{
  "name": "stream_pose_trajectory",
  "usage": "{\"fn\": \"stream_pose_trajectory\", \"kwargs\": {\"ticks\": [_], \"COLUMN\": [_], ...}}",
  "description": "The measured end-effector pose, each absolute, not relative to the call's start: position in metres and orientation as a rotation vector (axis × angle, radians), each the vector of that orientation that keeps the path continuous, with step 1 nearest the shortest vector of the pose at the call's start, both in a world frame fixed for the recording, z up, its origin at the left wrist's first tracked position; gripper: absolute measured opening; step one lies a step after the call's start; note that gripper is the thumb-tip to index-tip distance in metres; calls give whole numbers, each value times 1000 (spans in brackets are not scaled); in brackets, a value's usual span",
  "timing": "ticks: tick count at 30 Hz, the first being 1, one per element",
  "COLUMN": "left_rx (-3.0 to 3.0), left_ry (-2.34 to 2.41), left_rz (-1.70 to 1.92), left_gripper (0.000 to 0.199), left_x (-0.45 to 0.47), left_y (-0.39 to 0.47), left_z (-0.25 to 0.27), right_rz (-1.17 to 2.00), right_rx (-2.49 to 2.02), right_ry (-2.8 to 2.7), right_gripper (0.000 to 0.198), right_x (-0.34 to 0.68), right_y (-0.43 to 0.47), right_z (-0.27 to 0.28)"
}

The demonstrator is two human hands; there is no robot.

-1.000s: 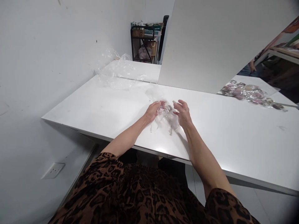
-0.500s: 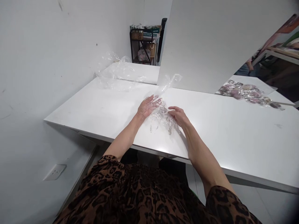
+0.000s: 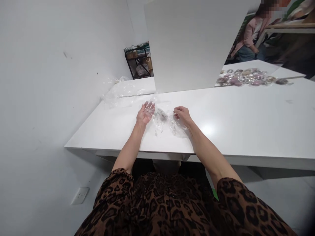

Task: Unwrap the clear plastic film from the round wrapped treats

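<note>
My left hand [image 3: 147, 112] is palm up over the white table, its fingers stretched out with thin clear plastic lying across them. Beside those fingers is a small greyish piece in clear wrapping [image 3: 161, 114]; its kind does not show. My right hand [image 3: 182, 114] is closed, thumb and fingers curled together to the right of that piece and apart from it. What they pinch, if anything, is too small to make out. Crumpled clear plastic [image 3: 177, 128] lies under my right hand and wrist, with small dark specks showing through it.
More crumpled clear plastic [image 3: 123, 90] lies at the table's back left, by the wall. A white panel [image 3: 189, 46] stands along the back edge. Several wrapped pinkish and brown pieces [image 3: 248, 78] are piled at the back right. Beyond sits a person in a pink jacket [image 3: 249, 34].
My hands have moved apart, and the greyish wrapped piece now shows between them. The upright twist of plastic has dropped lower. My view has turned and shifted.
</note>
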State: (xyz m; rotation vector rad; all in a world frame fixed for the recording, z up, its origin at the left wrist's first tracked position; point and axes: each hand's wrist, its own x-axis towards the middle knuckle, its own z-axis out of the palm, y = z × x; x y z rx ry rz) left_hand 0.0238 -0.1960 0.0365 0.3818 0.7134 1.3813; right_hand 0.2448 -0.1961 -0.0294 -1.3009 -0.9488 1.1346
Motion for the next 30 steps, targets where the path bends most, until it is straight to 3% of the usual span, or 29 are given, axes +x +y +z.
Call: {"fn": "stream_pose_trajectory", "kwargs": {"ticks": [6,18,30], "left_rx": [624,898,859], "left_ry": [730,731,594], "left_rz": [1326,1272,1396], "left_gripper": [38,40,43], "left_x": [41,76,71], "left_y": [-199,-203,-212], "left_z": [84,136,179], "right_rz": [1201,1342,1264], "right_rx": [-1217,-1109,-1115], "right_ry": [-926,-923,-884], "right_gripper": [6,23,30], "right_x": [248,249,258], "right_y": [-200,-200,-194], "right_z": [-23,-20,-18]}}
